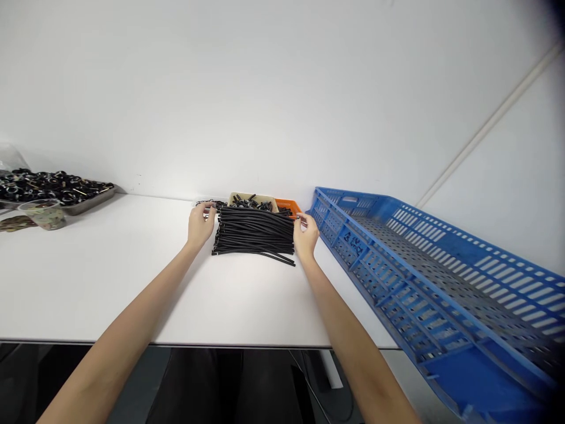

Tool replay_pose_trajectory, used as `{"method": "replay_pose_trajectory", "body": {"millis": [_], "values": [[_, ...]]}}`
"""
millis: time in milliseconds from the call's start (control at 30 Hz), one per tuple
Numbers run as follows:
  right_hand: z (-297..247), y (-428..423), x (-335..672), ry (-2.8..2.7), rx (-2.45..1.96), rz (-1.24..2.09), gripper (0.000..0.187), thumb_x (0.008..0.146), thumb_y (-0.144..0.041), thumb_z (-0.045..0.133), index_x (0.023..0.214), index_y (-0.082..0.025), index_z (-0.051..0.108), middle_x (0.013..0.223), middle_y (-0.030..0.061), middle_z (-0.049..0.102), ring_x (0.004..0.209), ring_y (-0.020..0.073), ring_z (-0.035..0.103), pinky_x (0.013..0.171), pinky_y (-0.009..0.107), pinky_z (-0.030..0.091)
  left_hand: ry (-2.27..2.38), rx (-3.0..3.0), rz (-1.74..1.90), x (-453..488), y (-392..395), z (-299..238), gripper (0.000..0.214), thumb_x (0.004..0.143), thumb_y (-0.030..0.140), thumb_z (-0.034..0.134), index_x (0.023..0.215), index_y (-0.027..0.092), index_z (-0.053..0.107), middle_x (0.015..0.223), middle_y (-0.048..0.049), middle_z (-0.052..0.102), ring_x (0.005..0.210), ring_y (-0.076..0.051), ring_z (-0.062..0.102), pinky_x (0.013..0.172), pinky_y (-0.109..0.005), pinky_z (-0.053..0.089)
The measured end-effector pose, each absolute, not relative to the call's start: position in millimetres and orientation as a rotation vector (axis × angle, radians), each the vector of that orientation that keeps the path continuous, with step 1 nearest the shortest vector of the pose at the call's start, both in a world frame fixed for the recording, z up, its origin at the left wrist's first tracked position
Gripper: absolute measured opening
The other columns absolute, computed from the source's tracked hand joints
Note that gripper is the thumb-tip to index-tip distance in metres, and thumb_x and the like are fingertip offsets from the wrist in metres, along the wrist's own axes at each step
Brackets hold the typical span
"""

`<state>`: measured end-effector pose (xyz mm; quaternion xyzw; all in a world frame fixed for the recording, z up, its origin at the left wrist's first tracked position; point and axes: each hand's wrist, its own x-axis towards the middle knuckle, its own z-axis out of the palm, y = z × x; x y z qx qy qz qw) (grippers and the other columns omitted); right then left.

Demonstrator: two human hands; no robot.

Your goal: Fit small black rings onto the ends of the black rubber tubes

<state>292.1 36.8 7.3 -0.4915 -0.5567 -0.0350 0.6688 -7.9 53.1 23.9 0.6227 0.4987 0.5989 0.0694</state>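
A row of thin black tubes [256, 231] lies side by side on the white table, with a few loose ends sticking out at the lower right. Small metallic bits show along their left ends. My left hand [200, 226] is at the upper left corner of the row, its fingers bent together in a pinch; what lies between them is too small to tell. At the upper right corner my right hand [306, 237] is also closed in a pinch, around something small beside an orange streak. Its fingertips partly cover the tube ends.
Behind the tubes stand a cream tray [275, 205] of small black parts and an orange basket [295, 206]. A long blue crate [375, 259] flanks the right side. At far left are a metal tray [90, 202] heaped with black ring-like parts and a clear plastic cup [48, 217].
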Motion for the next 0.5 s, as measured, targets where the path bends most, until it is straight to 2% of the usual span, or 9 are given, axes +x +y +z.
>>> {"method": "replay_pose_trajectory", "body": {"millis": [133, 267, 367, 500], "values": [[8, 23, 291, -1.302, -1.092, -0.159, 0.021, 0.084, -0.025, 0.046, 0.093, -0.02, 0.064, 0.094, 0.0081, 0.066, 0.089, 0.0212, 0.061, 0.084, 0.037, 0.051, 1.52, 1.948, 1.822, -13, 43, 20, 0.021, 0.089, 0.031, 0.047, 0.101, 0.02, 0.06, 0.104, -0.0095, 0.066, 0.086, -0.019, 0.061, 0.072, -0.032, 0.048], [9, 11, 279, -1.441, -1.026, -0.095, 0.02, 0.085, -0.025, 0.048, 0.095, -0.02, 0.064, 0.09, 0.0065, 0.066, 0.081, 0.02, 0.061, 0.077, 0.035, 0.051, 1.596, 2.008, 1.728, -14, 32, 18, 0.016, 0.09, 0.033, 0.046, 0.094, 0.021, 0.056, 0.092, -0.0066, 0.066, 0.075, -0.018, 0.06, 0.064, -0.029, 0.044], [9, 5, 270, -1.616, -1.003, -0.064, 0.02, 0.087, -0.025, 0.048, 0.097, -0.02, 0.064, 0.084, 0.005, 0.065, 0.077, 0.0198, 0.06, 0.077, 0.034, 0.051, 1.729, 2.146, 1.568, -15, 27, 18, 0.016, 0.09, 0.034, 0.045, 0.083, 0.023, 0.054, 0.076, -0.0033, 0.065, 0.063, -0.017, 0.057, 0.057, -0.028, 0.035], [9, 2, 270, -1.669, -0.995, -0.03, 0.019, 0.087, -0.026, 0.048, 0.097, -0.021, 0.064, 0.079, 0.0032, 0.064, 0.072, 0.0184, 0.059, 0.074, 0.033, 0.05, 1.917, 2.215, 1.363, -20, 25, 18, 0.032, 0.091, 0.036, 0.04, 0.063, 0.022, 0.048, 0.058, -0.0025, 0.058, 0.055, -0.018, 0.053, 0.054, -0.029, 0.025]]}}
